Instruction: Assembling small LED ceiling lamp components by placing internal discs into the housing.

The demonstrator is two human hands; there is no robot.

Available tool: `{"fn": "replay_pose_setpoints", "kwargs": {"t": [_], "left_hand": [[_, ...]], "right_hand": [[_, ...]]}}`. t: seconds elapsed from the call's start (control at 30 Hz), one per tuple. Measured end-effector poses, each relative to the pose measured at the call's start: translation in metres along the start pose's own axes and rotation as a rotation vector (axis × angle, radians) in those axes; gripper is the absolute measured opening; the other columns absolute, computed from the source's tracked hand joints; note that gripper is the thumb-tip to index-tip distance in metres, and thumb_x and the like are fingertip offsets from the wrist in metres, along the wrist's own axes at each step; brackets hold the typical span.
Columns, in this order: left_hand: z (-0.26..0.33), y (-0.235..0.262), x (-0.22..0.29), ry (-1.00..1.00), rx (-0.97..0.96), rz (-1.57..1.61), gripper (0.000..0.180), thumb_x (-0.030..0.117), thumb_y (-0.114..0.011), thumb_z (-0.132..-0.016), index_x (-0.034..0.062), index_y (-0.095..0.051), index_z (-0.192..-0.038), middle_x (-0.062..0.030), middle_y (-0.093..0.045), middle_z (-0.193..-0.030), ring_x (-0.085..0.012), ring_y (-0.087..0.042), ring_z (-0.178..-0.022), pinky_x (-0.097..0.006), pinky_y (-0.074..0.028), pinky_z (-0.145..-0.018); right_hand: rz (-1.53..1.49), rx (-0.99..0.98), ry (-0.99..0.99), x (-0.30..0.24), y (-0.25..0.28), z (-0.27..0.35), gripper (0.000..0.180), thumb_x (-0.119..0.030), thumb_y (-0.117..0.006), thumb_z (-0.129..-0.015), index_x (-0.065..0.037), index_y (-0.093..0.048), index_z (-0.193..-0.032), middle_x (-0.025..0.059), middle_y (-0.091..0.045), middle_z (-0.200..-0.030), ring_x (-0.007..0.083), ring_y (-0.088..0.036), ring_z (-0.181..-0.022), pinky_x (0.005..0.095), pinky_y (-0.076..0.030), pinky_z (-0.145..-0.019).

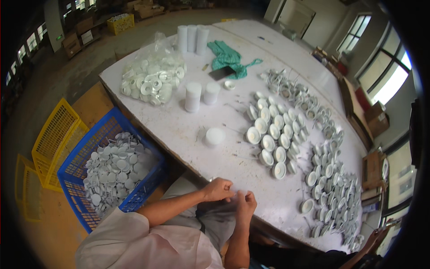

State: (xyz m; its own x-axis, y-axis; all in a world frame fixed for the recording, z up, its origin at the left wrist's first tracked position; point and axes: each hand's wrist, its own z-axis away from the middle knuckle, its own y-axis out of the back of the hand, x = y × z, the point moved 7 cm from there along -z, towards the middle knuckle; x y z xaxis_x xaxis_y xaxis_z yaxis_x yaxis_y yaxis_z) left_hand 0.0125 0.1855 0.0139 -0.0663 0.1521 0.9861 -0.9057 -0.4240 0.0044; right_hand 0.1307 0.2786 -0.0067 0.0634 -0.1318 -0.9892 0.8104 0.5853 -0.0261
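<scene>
My left hand (218, 189) and my right hand (245, 201) are close together at the near edge of the white table (188, 130), over my lap. Their fingers are pinched around something small and pale between them; I cannot tell what it is. Just beyond the hands, rows of white round caps (273, 134) lie on the table, open side up. A thicker spread of similar white round parts (331, 188) runs along the right side of the table.
A blue crate (80, 157) full of white round parts stands on the floor at my left, with yellow crates (53, 134) behind it. On the table: a clear bag of white parts (152, 80), stacked white cylinders (192, 38), a green cloth (228, 56), a dark phone (221, 72).
</scene>
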Motion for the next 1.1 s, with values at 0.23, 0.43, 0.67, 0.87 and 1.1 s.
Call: {"fn": "replay_pose_setpoints", "kwargs": {"t": [0.23, 0.43, 0.67, 0.87, 1.1], "left_hand": [[-0.002, 0.002, -0.007, -0.001, 0.009, 0.036, 0.027, 0.022, -0.058, -0.092, -0.0023, -0.062, -0.081, -0.0065, -0.063, -0.064, -0.0109, -0.063, -0.059, -0.024, -0.043, -0.046], [-0.011, 0.006, -0.024, 0.023, -0.107, 0.075, 0.019, 0.014, -0.058, -0.089, -0.0042, -0.06, -0.085, -0.0106, -0.065, -0.072, -0.0151, -0.066, -0.063, -0.024, -0.047, -0.047], [-0.018, 0.001, -0.038, -0.005, -0.118, 0.166, 0.016, 0.009, -0.06, -0.087, -0.0068, -0.06, -0.089, -0.0134, -0.065, -0.081, -0.0209, -0.069, -0.071, -0.026, -0.053, -0.05], [-0.013, 0.006, -0.041, 0.021, -0.031, 0.205, 0.026, 0.011, -0.062, -0.085, -0.0103, -0.059, -0.1, -0.0157, -0.066, -0.086, -0.0222, -0.069, -0.071, -0.028, -0.054, -0.05], [-0.018, -0.001, -0.033, -0.01, -0.03, 0.186, 0.029, 0.013, -0.062, -0.085, -0.0107, -0.059, -0.1, -0.0156, -0.066, -0.083, -0.022, -0.069, -0.069, -0.029, -0.054, -0.048]], "right_hand": [[0.038, -0.074, 0.086, -0.008, 0.0, 0.0, 0.02, -0.019, -0.057, -0.094, 0.0, -0.061, -0.087, 0.0018, -0.059, -0.067, 0.0068, -0.051, -0.058, 0.0206, -0.04, -0.053], [0.14, -0.115, 0.124, -0.008, -0.007, -0.008, 0.019, -0.017, -0.058, -0.092, 0.001, -0.062, -0.089, 0.002, -0.059, -0.066, 0.007, -0.052, -0.058, 0.021, -0.04, -0.053], [0.17, -0.087, 0.239, -0.001, -0.005, -0.006, 0.017, -0.015, -0.059, -0.09, 0.001, -0.06, -0.085, 0.002, -0.059, -0.068, 0.0069, -0.052, -0.06, 0.0224, -0.042, -0.054], [0.262, -0.06, 0.277, -0.025, -0.008, 0.005, 0.019, -0.015, -0.056, -0.091, 0.001, -0.059, -0.082, 0.0023, -0.059, -0.069, 0.008, -0.052, -0.06, 0.0231, -0.043, -0.054], [0.147, -0.082, 0.255, 0.004, 0.008, -0.011, 0.02, -0.016, -0.055, -0.092, 0.001, -0.057, -0.083, 0.0049, -0.059, -0.073, 0.0087, -0.052, -0.062, 0.0244, -0.045, -0.055]]}}
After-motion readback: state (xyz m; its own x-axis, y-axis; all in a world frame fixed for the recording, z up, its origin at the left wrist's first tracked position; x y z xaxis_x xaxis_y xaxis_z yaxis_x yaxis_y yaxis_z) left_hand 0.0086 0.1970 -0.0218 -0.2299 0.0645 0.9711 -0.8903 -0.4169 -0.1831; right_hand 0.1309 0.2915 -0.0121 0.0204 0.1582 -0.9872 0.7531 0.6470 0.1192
